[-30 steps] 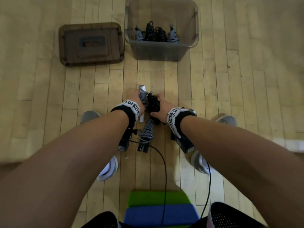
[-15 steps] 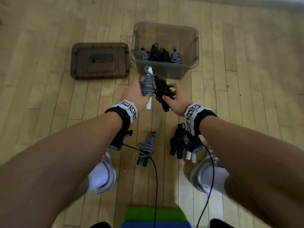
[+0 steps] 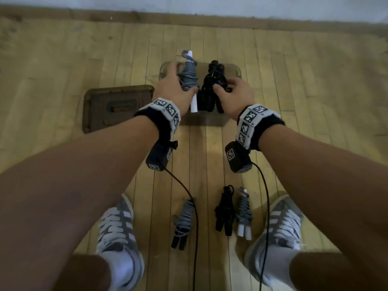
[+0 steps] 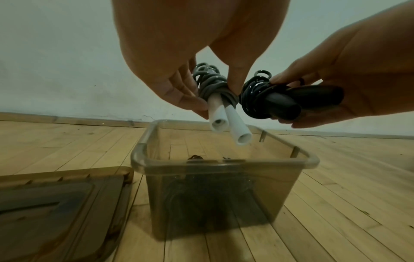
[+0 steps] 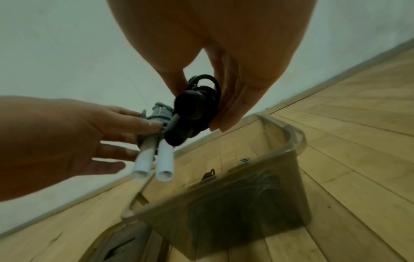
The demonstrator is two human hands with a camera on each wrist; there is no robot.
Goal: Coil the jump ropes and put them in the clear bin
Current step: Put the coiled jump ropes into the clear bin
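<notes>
- Head view: on the plank floor (image 3: 315, 91), the left hand (image 3: 172, 89) grasps a coiled grey rope (image 3: 189, 77) and the right hand (image 3: 235, 95) a black rope (image 3: 213, 80), both above the clear bin (image 3: 236, 69).
- Left wrist view: white handles (image 4: 226, 120) point down over the bin's near rim.
- Right wrist view: fingers pinch the black handles (image 5: 190, 108).

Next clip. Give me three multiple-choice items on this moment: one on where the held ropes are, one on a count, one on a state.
1. Where are the two held ropes?
A. over the bin
B. on the lid
C. beside the shoes

2. How many coiled ropes lie on the floor between the shoes?
A. one
B. three
C. five

3. The bin is
A. open
B. lidded
C. tipped over

Key: 1 A, the left hand holds the grey rope and the right hand the black rope above the bin. 2 B, three ropes lie there. 3 A, the lid lies beside it.
</notes>
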